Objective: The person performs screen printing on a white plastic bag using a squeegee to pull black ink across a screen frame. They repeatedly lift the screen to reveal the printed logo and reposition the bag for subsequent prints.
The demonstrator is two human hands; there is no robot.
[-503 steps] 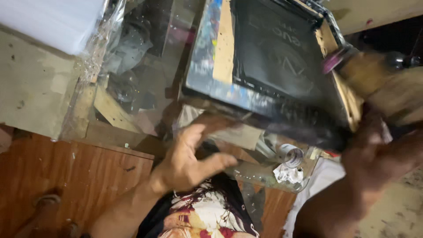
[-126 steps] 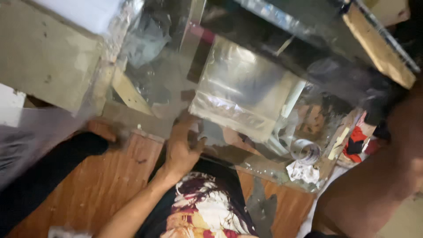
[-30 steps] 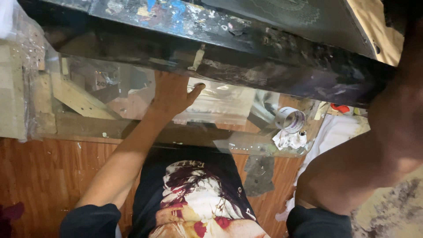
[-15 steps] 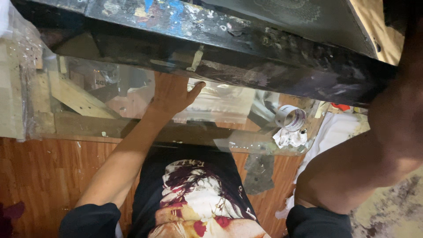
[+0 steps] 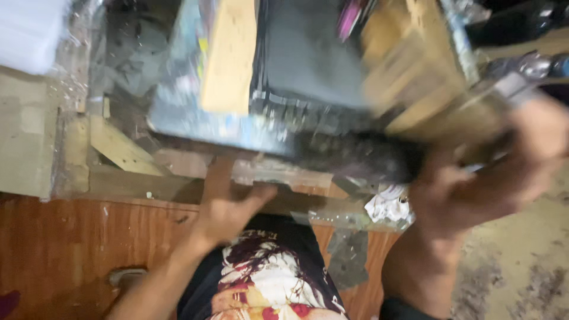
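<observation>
Printing screen frame [image 5: 296, 89] tilted over the table [image 5: 148, 184], long axis left to right, blurred. Right hand [image 5: 486, 172] nearer, fingers curled around frame's right end. Left hand [image 5: 228, 207] spread flat on table edge, just below frame.

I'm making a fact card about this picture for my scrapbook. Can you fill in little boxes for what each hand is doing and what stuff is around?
Left hand: fingers spread, pressed flat on the table edge, under the frame.
Right hand: gripping the near corner of the big paint-splattered wooden printing frame, blurred.
Frame: tilted over the table, dark mesh in the middle.
Nearby: crumpled white rag beside the right hand; black printed shirt hanging at the table front.
Table front: reddish-brown wood panel.
Sharpness: right side blurry.
</observation>
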